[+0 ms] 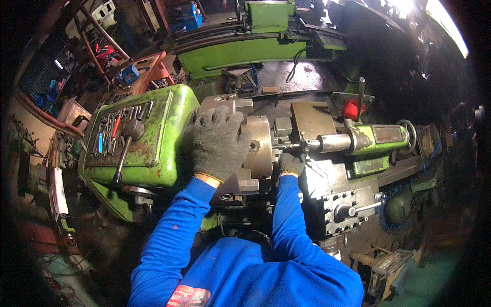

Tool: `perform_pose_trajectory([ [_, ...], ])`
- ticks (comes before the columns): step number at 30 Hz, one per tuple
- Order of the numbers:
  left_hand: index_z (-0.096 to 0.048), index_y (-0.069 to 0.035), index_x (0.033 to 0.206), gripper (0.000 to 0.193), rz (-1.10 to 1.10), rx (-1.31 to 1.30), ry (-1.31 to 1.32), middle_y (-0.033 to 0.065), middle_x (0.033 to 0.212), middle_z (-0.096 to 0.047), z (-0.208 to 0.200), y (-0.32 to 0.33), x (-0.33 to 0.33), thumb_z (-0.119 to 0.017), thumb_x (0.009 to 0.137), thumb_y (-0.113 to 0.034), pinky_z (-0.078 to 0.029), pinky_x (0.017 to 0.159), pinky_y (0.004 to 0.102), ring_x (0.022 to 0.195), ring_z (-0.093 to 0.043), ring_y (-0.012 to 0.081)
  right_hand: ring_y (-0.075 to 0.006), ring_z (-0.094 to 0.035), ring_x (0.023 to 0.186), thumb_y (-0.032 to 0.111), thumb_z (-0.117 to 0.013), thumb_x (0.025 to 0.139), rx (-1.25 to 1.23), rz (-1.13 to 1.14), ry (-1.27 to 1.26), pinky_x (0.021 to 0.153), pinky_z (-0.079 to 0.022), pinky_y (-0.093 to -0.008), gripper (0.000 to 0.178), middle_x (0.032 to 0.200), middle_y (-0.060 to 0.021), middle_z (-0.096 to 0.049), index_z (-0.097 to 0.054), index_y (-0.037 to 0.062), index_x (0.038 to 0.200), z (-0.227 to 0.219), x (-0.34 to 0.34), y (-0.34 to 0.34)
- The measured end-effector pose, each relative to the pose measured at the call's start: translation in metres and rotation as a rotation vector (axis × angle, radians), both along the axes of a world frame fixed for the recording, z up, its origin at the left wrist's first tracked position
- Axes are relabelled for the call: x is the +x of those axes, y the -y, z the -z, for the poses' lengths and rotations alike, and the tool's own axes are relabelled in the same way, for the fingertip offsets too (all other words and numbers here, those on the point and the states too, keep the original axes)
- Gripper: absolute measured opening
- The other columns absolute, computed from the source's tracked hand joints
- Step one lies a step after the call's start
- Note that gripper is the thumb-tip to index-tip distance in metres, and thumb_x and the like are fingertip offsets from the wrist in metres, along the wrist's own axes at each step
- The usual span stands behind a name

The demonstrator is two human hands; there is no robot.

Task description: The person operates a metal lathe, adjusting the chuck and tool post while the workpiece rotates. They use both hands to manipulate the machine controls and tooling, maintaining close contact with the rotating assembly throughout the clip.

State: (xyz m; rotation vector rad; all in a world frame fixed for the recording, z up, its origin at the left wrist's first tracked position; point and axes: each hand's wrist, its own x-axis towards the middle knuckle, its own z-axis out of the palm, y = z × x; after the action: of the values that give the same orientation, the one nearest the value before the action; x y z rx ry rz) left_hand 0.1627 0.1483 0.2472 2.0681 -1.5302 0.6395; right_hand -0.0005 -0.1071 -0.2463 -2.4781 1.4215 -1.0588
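My left hand (220, 143), in a grey work glove, lies over the lathe chuck (240, 181) with its fingers curled onto it. A thick round steel workpiece (260, 146) sits between the chuck's jaws. Low in front of the workpiece's right face is my gloved right hand (291, 163), its fingers closed and partly hidden. Just above those fingers, a slim metal tool (284, 147) runs between the workpiece and a holder with a cross handle (305, 146). Behind that holder stands the tailstock quill (333, 143).
Wrenches and other hand tools (115, 128) lie on the green headstock (171, 112), beside a ball-ended lever (125, 153). The toolpost block with bolts (345, 210) is to the right of my right forearm. A red object (352, 109) sits behind the tailstock (378, 140). Another green machine (240, 56) stands beyond.
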Motion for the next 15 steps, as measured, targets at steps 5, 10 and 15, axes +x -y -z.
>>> perform_pose_trajectory([
  [5, -0.071, -0.013, 0.113, 0.031, -0.027, 0.016, -0.022, 0.0161, 0.114, -0.064, 0.001, -0.003, 0.002, -0.074, 0.093, -0.036, -0.047, 0.100, 0.0563, 0.114, -0.059, 0.0397, -0.0252, -0.071, 0.119, 0.042, -0.043, 0.112, -0.011, -0.033, 0.093, 0.115, -0.047, -0.0507, 0.043, 0.126, -0.0039, -0.082, -0.077, 0.0177, 0.125, 0.017, 0.006, 0.006],
  [10, -0.074, -0.013, 0.120, 0.037, -0.061, 0.146, -0.040, 0.0158, 0.118, -0.065, -0.011, -0.008, 0.000, -0.079, 0.091, -0.035, -0.048, 0.101, 0.0574, 0.116, -0.060, 0.0416, -0.0252, -0.071, 0.117, 0.042, -0.042, 0.113, -0.020, -0.053, -0.096, 0.110, -0.050, -0.0478, 0.043, 0.126, -0.0043, -0.081, -0.075, 0.0161, 0.124, 0.003, -0.001, -0.001],
  [15, -0.073, -0.009, 0.118, 0.037, 0.017, 0.018, -0.028, 0.0160, 0.115, -0.064, 0.004, 0.005, -0.001, -0.078, 0.092, -0.034, -0.048, 0.098, 0.0574, 0.114, -0.061, 0.0415, -0.0279, -0.069, 0.121, 0.045, -0.043, 0.113, 0.055, 0.029, -0.035, 0.112, -0.049, -0.0508, 0.048, 0.134, -0.0082, -0.078, -0.074, 0.0134, 0.133, -0.033, -0.026, 0.003],
])
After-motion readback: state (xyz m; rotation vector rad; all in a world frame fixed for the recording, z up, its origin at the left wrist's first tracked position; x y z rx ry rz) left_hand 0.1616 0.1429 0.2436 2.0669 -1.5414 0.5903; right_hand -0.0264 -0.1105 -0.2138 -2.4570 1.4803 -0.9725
